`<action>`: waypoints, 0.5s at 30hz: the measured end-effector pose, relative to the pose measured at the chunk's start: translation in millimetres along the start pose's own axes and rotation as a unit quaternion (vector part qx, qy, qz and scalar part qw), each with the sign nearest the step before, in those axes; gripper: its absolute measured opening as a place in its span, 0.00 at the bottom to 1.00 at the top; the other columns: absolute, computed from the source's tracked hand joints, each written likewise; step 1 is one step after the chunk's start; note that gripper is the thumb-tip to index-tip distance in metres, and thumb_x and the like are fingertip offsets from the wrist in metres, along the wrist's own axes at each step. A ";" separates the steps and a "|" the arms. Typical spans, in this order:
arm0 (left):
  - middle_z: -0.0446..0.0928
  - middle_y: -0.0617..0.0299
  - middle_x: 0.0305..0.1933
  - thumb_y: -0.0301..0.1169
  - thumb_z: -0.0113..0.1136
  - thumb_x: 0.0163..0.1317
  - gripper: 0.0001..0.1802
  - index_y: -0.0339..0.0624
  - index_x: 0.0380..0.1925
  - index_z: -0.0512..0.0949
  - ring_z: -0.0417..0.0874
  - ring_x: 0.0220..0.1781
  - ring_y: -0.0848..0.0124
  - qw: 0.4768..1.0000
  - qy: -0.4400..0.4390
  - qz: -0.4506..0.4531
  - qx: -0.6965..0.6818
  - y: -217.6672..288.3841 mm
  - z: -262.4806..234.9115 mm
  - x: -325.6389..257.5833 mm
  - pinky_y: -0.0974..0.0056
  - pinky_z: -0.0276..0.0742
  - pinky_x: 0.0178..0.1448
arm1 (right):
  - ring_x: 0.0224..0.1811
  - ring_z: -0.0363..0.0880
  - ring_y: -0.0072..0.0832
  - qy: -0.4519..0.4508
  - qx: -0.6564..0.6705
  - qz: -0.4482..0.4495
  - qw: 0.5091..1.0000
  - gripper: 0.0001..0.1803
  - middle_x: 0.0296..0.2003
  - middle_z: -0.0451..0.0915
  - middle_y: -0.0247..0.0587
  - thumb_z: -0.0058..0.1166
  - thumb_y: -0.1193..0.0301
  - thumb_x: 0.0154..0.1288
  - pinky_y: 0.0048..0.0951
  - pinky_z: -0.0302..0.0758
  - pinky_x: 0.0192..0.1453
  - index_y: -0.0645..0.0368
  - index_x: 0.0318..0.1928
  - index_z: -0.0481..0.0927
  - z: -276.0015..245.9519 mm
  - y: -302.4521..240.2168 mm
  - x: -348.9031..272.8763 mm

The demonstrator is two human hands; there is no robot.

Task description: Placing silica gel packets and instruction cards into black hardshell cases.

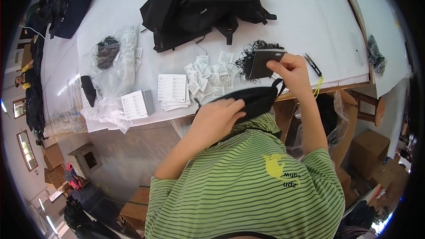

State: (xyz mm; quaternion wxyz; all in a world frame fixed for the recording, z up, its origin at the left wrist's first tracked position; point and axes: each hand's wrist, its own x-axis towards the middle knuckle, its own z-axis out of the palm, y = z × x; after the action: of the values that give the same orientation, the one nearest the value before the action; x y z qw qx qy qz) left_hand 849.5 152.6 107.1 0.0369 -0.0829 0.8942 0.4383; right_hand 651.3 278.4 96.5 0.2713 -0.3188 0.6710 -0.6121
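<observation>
My right hand [290, 71] pinches a dark grey hang tag [262, 67] between thumb and fingers, above the table's near edge. Right behind the tag lies a tangled heap of black strings [247, 58]. My left hand [218, 118] has its fingers curled over a black fabric bag [256, 101] held against my front, a loop sticking up at its right end. Part of the bag is hidden under that hand. Small white printed labels [218, 74] lie scattered just beyond the bag, beside a stack of larger white cards [171, 87].
Folded black backpacks [208, 6] lie farther back on the white table [318, 17]. Small scissors [313, 64] with a yellow cord rest at right. Leftward are clear plastic bags [113, 57] and another block of white cards [136, 105]. A wooden stool [376, 110] and cardboard boxes [369, 147] stand lower right.
</observation>
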 end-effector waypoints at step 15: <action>0.72 0.54 0.52 0.29 0.66 0.52 0.23 0.41 0.47 0.69 0.75 0.51 0.55 0.981 0.165 0.077 -0.074 -41.4 69.7 34.6 0.56 0.68 0.56 | 0.20 0.78 0.39 -0.156 -0.483 -0.020 0.862 0.17 0.21 0.80 0.42 0.61 0.53 0.56 0.33 0.73 0.27 0.48 0.40 0.85 3.3 51.3 -45.4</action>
State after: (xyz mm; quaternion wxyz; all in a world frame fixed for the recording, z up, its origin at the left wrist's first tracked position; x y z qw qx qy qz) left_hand 822.4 178.7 27.4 -0.1507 -0.0876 0.8569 0.4850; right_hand 678.4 313.2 43.9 0.1721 -0.5142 0.8250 -0.1595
